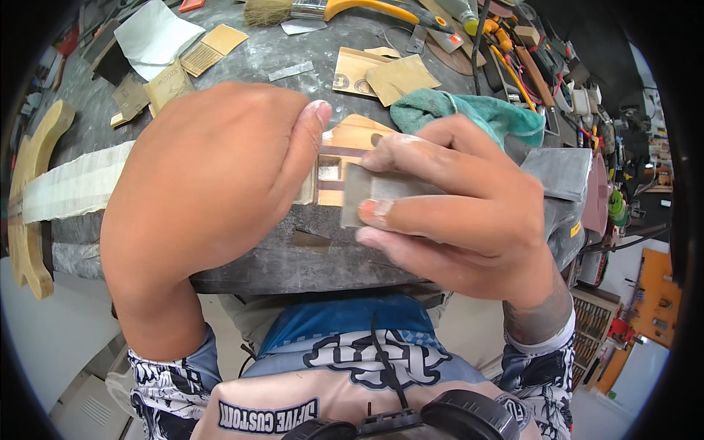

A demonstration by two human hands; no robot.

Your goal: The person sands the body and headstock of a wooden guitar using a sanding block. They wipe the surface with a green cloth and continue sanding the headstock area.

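A wooden guitar lies across the bench, its pale body (42,132) at the left and its neck wrapped in whitish covering (81,180). The headstock (357,136) shows light wood with dark stripes, a rectangular slot and a round hole. My left hand (209,169) is closed around the neck beside the headstock, hiding much of it; its fingertips are out of sight. In my right hand (469,194) a grey piece of sandpaper (356,194) is pinched between thumb and fingers, at the headstock's right part. Whitish dust coats those fingertips.
Sandpaper scraps (400,77), a white sheet (156,37) and a brush (293,10) lie on the dark bench (249,257) behind my hands. A green cloth (477,114) rests behind my right hand. Tools and cables (524,66) crowd the far right; a grey block (559,174) stands nearer.
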